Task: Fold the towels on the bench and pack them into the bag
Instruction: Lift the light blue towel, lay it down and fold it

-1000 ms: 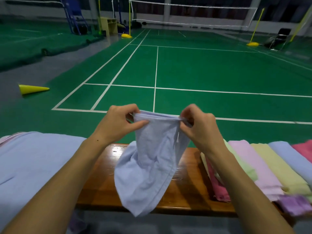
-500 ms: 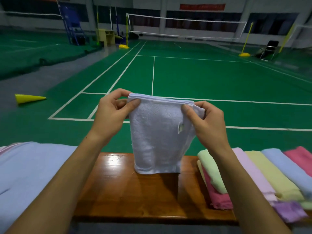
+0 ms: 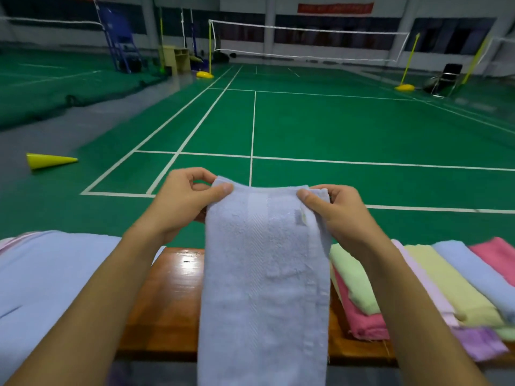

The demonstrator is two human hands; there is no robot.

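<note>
Hanging lengthwise from both hands, the pale blue towel (image 3: 264, 274) falls in front of the wooden bench (image 3: 167, 302), its top edge stretched level and its lower end running out of the bottom of the view. The left hand (image 3: 184, 201) pinches the top left corner between thumb and curled fingers, and the right hand (image 3: 337, 213) pinches the top right corner the same way, thumb pressed on the near face. A small label shows just below the right thumb. The towel's long side edges hang almost straight. To its left the bench top lies bare and glossy up to a large pale blue cloth (image 3: 47, 288) that covers the bench's left end. To its right, touching or nearly touching the towel's edge, sits a row of folded towels (image 3: 434, 285) in green, pink, lilac, yellow and blue, some overhanging the bench's near edge. Beyond the bench the green court floor (image 3: 334, 129) stretches open, with a yellow cone (image 3: 47, 161) lying on its side far left.
</note>
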